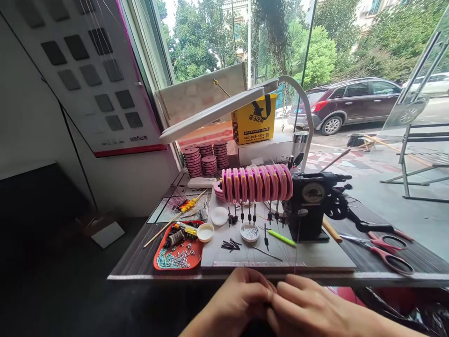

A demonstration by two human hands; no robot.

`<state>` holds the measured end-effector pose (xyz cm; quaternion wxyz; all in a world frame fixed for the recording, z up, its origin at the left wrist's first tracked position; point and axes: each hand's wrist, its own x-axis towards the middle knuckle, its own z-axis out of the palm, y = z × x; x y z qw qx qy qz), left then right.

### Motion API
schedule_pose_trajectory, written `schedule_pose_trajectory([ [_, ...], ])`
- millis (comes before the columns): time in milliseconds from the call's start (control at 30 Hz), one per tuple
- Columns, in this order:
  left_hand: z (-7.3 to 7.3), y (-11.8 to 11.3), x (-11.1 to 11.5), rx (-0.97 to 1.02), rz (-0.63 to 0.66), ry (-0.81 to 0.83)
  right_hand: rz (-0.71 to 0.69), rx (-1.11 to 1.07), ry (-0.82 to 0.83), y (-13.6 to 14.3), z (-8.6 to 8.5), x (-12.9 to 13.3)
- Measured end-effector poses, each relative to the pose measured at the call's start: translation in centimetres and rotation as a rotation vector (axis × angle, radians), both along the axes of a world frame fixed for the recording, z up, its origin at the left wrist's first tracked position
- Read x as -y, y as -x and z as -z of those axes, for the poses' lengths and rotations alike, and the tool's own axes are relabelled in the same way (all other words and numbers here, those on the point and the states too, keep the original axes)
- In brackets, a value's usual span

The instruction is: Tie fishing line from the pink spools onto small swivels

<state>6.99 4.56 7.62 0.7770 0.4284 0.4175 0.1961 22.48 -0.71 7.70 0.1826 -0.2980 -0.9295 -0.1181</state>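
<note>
My left hand (242,297) and my right hand (303,302) meet just below the table's front edge, fingers closed and pinched together. Whatever lies between the fingertips is too small and hidden to name. Thin lines run down toward them from a row of pink discs (257,183) mounted on a black hand-cranked machine (310,206). Small black pieces hang beneath the discs. On the board (224,260) are a white dish (249,232) of tiny parts, short black sticks (230,244) and a green tool (281,238).
An orange tray (178,262) with small metal and teal parts sits at the left. Red-handled scissors (391,252) lie at the right. Stacked pink discs (192,163), a white lamp (213,114) and a yellow box (255,119) stand at the back.
</note>
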Motion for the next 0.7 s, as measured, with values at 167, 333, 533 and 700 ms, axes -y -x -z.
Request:
schedule_pose_trajectory([
  [167, -0.1, -0.2, -0.3, 0.017, 0.072, 0.057, -0.029, -0.125, -0.09, -0.2, 1.1, -0.1],
  [333, -0.4, 0.3, 0.1, -0.048, 0.065, -0.426, -0.008, -0.571, 0.242, 0.3, 0.5, -0.1],
  [533, 2.3, 0.0, 1.8, -0.294, -0.256, -1.33, 0.199, -1.295, 1.134, 0.9, -0.8, -1.8],
  [700, 3.3, 0.2, 1.4, -0.36, -0.343, -2.157, 0.168, -1.354, 1.323, 0.9, -1.3, -3.6],
])
